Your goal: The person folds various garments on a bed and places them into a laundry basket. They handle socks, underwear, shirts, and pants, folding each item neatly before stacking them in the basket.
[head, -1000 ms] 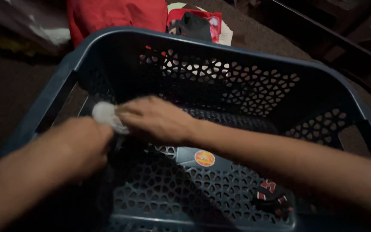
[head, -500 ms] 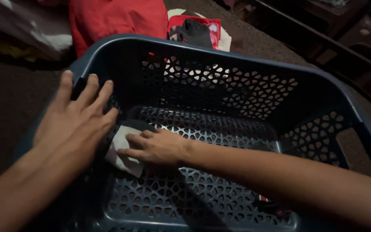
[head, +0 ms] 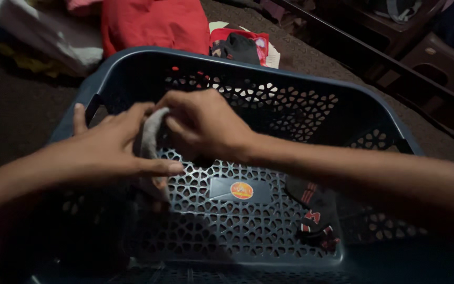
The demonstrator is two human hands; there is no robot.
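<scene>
- Dark blue perforated plastic laundry basket on the floor, taken as landmark.
- Inside the basket, near its left wall: small pale grey cloth.
- Left hand and right hand together, both closed on the cloth.
- On the basket's bottom, right side: dark sock with red and white stripes.
- Beyond the basket's far rim: red fabric bundle.

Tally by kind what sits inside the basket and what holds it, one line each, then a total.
Hands: 2, left hand and right hand, both on the pale cloth
Pale cloth: 1
Dark striped garment: 1
Round orange sticker: 1
Blue basket: 1
Total: 6
</scene>
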